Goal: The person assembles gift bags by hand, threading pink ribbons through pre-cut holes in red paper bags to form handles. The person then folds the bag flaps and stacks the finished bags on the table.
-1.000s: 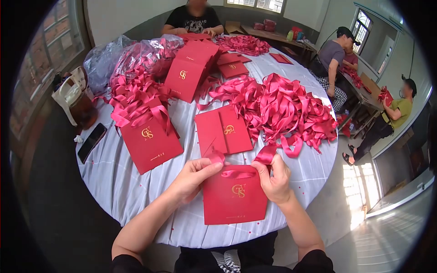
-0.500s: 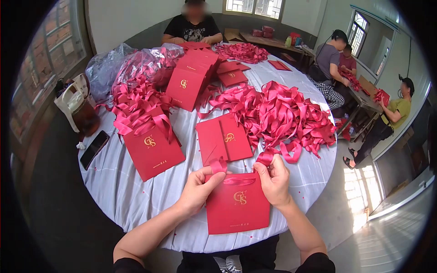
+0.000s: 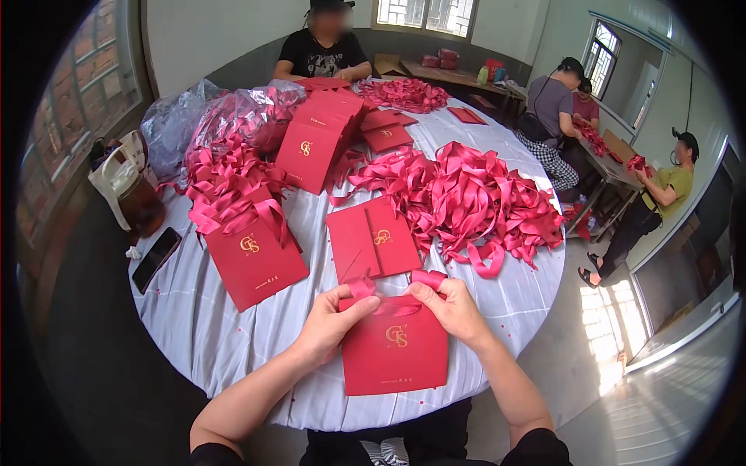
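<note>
A small red paper bag with a gold logo lies at the near edge of the table, its top towards the middle. Pink ribbon runs across the bag's upper front. At its top left corner my left hand is closed, pinching a ribbon end between thumb and fingers. My right hand pinches the other ribbon end at the top right corner. Just beyond the hands lie red bags with the same logo; another red bag with ribbons is to the left.
A big heap of pink ribbons covers the right of the round table. Standing red bags and a plastic sack are farther back. A phone and a jug sit at left. A person sits opposite; others work at right.
My right hand has turned and lowered slightly, its thumb now at the bag's top right corner. The ribbon it holds lies flatter. The view has shifted a little.
</note>
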`<move>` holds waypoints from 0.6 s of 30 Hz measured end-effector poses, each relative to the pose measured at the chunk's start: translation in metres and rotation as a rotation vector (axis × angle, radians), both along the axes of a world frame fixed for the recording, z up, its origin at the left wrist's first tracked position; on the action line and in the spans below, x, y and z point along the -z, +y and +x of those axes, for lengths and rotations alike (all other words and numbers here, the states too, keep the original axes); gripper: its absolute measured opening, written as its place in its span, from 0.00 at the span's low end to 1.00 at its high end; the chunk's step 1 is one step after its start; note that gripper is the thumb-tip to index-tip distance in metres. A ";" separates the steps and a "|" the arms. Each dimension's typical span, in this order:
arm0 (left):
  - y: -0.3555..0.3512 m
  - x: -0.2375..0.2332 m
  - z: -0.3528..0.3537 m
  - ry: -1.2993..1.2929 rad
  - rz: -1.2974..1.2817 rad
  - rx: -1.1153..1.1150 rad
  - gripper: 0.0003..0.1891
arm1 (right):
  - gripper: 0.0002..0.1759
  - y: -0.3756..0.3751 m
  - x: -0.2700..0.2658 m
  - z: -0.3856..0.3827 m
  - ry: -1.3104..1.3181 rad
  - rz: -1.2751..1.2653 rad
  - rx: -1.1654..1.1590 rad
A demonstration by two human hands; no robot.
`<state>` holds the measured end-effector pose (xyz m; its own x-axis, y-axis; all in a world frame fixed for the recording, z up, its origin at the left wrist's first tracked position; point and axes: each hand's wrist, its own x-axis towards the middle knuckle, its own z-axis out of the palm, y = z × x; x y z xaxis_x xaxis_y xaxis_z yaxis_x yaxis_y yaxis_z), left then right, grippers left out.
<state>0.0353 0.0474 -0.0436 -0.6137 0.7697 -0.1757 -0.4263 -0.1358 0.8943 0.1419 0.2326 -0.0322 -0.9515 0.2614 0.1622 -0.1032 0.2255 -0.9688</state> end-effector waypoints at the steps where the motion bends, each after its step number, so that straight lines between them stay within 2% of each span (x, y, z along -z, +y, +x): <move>1: 0.001 0.001 0.000 0.000 -0.001 0.004 0.11 | 0.18 -0.001 -0.001 0.000 0.007 0.036 0.009; 5: 0.004 0.003 0.003 0.022 -0.011 -0.076 0.09 | 0.17 -0.008 0.012 -0.002 0.065 0.105 0.118; 7: 0.005 0.000 0.007 0.066 -0.009 -0.134 0.08 | 0.14 -0.009 0.020 -0.004 0.102 0.291 0.258; 8: 0.006 0.002 0.008 0.059 -0.014 -0.137 0.08 | 0.13 -0.009 0.022 -0.006 0.121 0.273 0.263; 12: 0.005 0.003 0.007 0.098 0.023 -0.151 0.09 | 0.13 -0.006 0.025 -0.009 0.156 0.178 0.227; 14: 0.001 -0.001 0.003 0.025 0.043 -0.088 0.09 | 0.13 -0.003 0.023 -0.010 0.153 0.151 0.141; 18: -0.014 -0.024 -0.013 0.096 0.131 -0.153 0.09 | 0.14 -0.020 -0.007 -0.015 0.191 0.144 0.080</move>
<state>0.0225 0.0330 -0.0197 -0.7344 0.6785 -0.0152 -0.3052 -0.3102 0.9003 0.1267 0.2124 -0.0248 -0.8771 0.2961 0.3781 -0.2575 0.3746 -0.8907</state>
